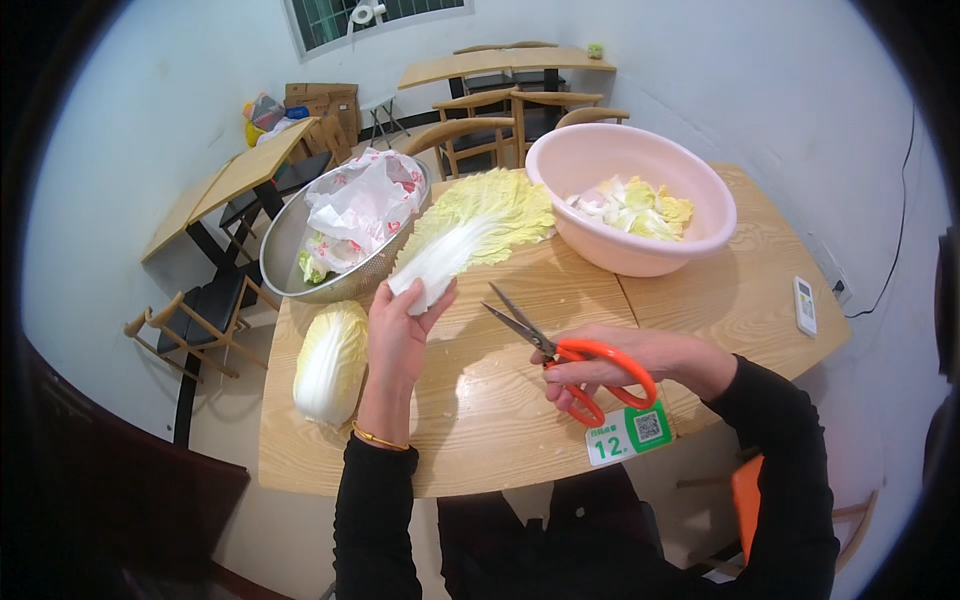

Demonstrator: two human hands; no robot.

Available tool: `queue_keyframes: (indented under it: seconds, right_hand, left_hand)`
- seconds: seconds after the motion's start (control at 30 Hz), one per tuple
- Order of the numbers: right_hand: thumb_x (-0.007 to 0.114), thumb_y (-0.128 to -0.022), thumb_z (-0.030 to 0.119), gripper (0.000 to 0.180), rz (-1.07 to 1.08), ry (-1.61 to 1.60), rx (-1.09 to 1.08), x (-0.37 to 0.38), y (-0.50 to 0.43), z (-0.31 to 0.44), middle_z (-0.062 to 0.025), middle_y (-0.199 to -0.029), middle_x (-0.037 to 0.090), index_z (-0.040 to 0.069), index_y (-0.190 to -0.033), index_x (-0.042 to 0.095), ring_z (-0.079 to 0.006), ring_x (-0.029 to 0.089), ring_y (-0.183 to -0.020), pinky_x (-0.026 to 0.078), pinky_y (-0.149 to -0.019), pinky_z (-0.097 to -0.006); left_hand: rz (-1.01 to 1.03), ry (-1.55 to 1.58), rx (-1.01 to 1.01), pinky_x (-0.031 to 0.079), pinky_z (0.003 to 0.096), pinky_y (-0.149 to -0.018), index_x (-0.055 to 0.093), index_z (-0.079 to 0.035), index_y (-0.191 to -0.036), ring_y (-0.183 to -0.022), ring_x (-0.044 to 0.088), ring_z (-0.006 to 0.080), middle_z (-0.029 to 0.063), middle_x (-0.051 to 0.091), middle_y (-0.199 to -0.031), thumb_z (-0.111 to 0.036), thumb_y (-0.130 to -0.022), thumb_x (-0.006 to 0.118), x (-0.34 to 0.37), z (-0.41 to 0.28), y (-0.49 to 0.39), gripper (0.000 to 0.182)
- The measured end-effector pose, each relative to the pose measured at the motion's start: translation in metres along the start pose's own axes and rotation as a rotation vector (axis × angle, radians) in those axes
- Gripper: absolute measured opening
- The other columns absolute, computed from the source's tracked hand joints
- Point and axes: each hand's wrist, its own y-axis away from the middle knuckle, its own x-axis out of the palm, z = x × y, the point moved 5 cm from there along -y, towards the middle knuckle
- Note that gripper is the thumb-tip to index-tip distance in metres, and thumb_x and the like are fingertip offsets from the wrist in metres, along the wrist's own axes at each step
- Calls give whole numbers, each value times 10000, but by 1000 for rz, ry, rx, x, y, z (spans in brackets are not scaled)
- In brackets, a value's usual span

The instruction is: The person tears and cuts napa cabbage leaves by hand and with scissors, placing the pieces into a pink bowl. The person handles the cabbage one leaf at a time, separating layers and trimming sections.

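My left hand (405,330) grips the thick white base of a napa cabbage leaf (480,225), whose frilly yellow-green end reaches toward the pink basin. In my right hand (600,367) is a pair of scissors (611,356) with orange-red handles. Their dark blades are spread and point up and left, apart from the leaf. A whole napa cabbage (331,364) lies left of my left forearm. Cut leaf pieces (641,210) rest in the bottom of the pink plastic basin (630,251) at the back right.
A perforated metal colander (281,259) at the back left holds crumpled plastic bags (367,202) and some cabbage. A white remote control (805,306) lies by the right edge of the wooden table (495,420). A green-and-white printed card (628,433) is at the front edge. Chairs (480,135) stand behind.
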Motion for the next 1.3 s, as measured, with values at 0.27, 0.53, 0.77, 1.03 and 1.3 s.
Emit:
queue_keyframes:
  seconds: [0.27, 0.53, 0.77, 1.03, 1.3]
  right_hand:
    - [548, -944, 403, 432, -130, 452, -112, -17, -28, 18, -95, -748, 632, -27, -980, 547, -154, 637, -692, 506, -613, -292]
    - [550, -939, 412, 426, -233, 512, -160, -21, -34, 21, -108, -701, 609, 0, -839, 515, -186, 631, -646, 497, -593, -325]
    - [566, -936, 367, 369, -256, 459, -89, -23, -26, 13, -89, -692, 617, 5, -866, 551, -170, 625, -626, 494, -579, -305]
    - [581, -938, 315, 331, -89, 414, -39, -28, -34, 6, -71, -686, 623, -14, -904, 588, -127, 602, -589, 482, -521, -263]
    - [559, -950, 326, 355, -81, 303, 43, -33, -38, -13, -92, -679, 636, -9, -833, 581, -128, 609, -570, 500, -506, -256]
  left_hand:
    - [34, -28, -54, 535, 358, -867, 482, -17, -1160, -1023, 618, 209, 112, 589, -1166, -55, -890, 616, 9, 11, 7, 303]
    - [126, 1, -134, 564, 378, -855, 476, 18, -1146, -1000, 630, 235, 144, 595, -1128, -5, -846, 646, 19, 18, 13, 345]
    - [196, -223, -168, 590, 366, -778, 456, 28, -1147, -908, 662, 241, 168, 605, -1067, 20, -788, 678, 17, 13, 12, 422]
    - [287, -302, -357, 582, 348, -804, 502, 45, -1174, -902, 671, 224, 139, 627, -1048, 9, -770, 689, 14, 25, 12, 447]
    - [494, -621, -489, 548, 259, -714, 620, -4, -1050, -796, 664, 129, 59, 672, -932, -102, -774, 736, 10, 31, 18, 315]
